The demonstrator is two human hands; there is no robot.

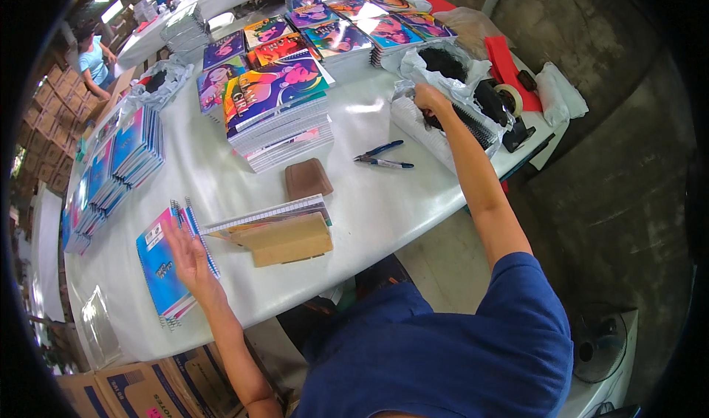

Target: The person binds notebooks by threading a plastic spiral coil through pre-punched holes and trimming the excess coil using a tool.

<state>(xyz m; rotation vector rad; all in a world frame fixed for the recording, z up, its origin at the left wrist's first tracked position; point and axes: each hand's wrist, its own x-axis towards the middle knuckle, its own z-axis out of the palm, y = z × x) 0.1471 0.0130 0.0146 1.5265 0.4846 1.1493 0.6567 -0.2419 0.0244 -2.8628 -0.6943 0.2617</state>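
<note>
1. In the head view, the left hand (188,259) lay flat with its fingers (177,235) spread wide, holding nothing, on a blue notebook (161,269) near the front left edge of the white worktop (369,204).
2. That notebook topped a small pile of spiral-bound ones, just left of a cardboard block (289,241) with an open notebook (266,217) resting against its far side.
3. The right hand (430,99) reached far across to the right, into a white plastic bag (443,86) of black spiral coils (473,126); its fingers were curled down among the coils, and whether they gripped one could not be told.
4. Blue-handled pliers (382,156) lay on the bare worktop between the two hands, and a brown pad (308,178) sat just left of them.
5. A tall stack of colourful notebooks (277,111) stood behind the pad, with more stacks along the left edge (122,159) and the far end.
6. A tape roll (509,97) sat beyond the bag.
</note>
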